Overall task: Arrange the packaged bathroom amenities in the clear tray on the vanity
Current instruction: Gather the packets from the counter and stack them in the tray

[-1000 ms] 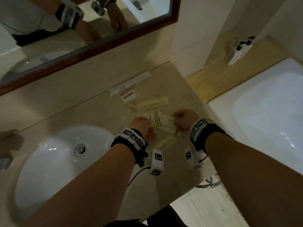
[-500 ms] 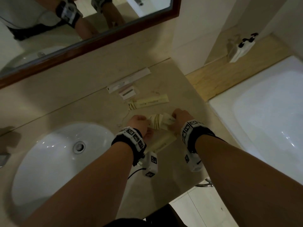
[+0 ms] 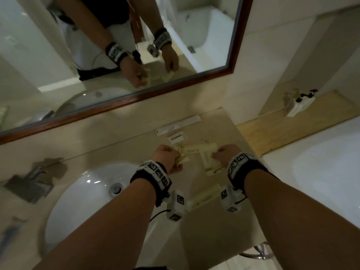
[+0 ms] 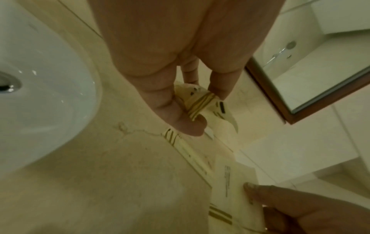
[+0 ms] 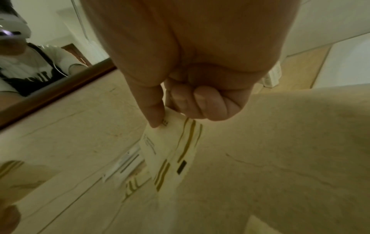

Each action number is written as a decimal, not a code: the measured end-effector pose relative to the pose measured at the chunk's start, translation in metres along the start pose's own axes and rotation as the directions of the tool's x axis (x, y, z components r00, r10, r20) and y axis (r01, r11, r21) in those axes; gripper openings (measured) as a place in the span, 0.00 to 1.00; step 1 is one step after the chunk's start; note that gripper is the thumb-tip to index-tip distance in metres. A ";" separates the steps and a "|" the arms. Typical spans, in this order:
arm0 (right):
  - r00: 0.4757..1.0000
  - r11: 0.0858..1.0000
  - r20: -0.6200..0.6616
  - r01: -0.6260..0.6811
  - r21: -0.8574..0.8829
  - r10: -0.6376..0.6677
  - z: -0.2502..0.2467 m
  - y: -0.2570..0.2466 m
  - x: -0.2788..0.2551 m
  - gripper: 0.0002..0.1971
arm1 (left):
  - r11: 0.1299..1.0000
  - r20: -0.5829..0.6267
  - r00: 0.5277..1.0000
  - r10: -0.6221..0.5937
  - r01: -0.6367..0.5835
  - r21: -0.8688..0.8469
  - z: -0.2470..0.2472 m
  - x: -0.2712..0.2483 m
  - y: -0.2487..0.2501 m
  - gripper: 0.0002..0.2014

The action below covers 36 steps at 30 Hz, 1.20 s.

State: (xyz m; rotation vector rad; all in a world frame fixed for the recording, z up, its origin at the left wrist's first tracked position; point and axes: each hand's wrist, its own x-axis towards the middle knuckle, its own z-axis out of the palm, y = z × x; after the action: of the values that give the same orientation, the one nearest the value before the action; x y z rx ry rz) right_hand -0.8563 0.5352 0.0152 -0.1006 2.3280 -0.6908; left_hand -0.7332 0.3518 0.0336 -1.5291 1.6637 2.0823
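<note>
The hands have drawn apart since a moment ago, each lifting its own packet off the pile where they were bunched together. Far left on the vanity (image 3: 204,240), the tap (image 3: 31,182) sits beside the white sink (image 3: 81,193). Just right of the sink, the left hand (image 3: 167,158) has thumb and fingers curled round a crumpled cream packet (image 4: 202,101) with gold stripes, pinching it just above the counter. Between the hands a long cream sachet (image 3: 196,148) lies flat, and behind it, toward the mirror (image 3: 136,98), a small white packet (image 3: 176,137) and a long thin white packet (image 3: 178,125) rest near the wall. Nearer the body, another long sachet (image 3: 204,197) lies between the two wrists. Now the right hand (image 3: 226,154): thumb pressed against curled fingers, gripping the corner of a flat cream packet (image 5: 170,152) that hangs down toward the counter. Far right, the bathtub (image 3: 321,172). A clear tray can't be made out in this dim light.
</note>
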 end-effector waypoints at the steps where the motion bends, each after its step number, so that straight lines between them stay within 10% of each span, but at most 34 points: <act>1: 1.000 1.000 0.012 0.004 0.003 -0.004 0.002 -0.007 -0.002 0.22 | 1.000 -0.010 1.000 0.026 -0.026 0.014 -0.005 -0.003 0.005 0.09; 12: 0.985 0.977 0.114 0.107 0.182 -0.129 0.054 -0.092 -0.009 0.18 | 0.968 -0.114 0.964 0.240 -0.229 0.099 -0.096 -0.034 0.019 0.19; 21: 0.973 0.874 0.213 0.180 -0.451 -0.090 0.118 -0.063 0.027 0.27 | 0.966 -0.170 0.955 0.244 -0.224 0.125 -0.152 -0.032 -0.022 0.20; 25: 0.996 0.866 0.066 -0.016 -0.499 0.057 0.132 -0.038 0.026 0.23 | 0.971 -0.148 0.966 0.213 -0.192 0.141 -0.159 -0.032 -0.047 0.24; 28: 0.995 0.907 0.072 0.094 -0.411 -0.070 0.130 -0.060 -0.019 0.23 | 0.974 -0.161 0.965 0.206 -0.187 0.126 -0.165 -0.034 -0.052 0.31; 31: 0.987 0.996 0.147 0.054 0.065 -0.063 0.119 -0.112 -0.039 0.22 | 0.982 -0.159 0.971 0.181 -0.171 0.076 -0.175 -0.037 -0.050 0.31; 36: 0.823 0.949 0.491 0.175 0.261 -0.287 0.144 -0.190 -0.081 0.17 | 0.971 -0.122 0.965 0.233 -0.224 0.080 -0.209 -0.048 -0.041 0.26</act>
State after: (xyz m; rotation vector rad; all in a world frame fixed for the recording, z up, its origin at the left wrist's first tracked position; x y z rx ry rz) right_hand -0.7243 0.3279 0.0717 -0.4328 1.7205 -0.8939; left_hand -0.5523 0.2323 0.0565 -1.5506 2.0233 2.0447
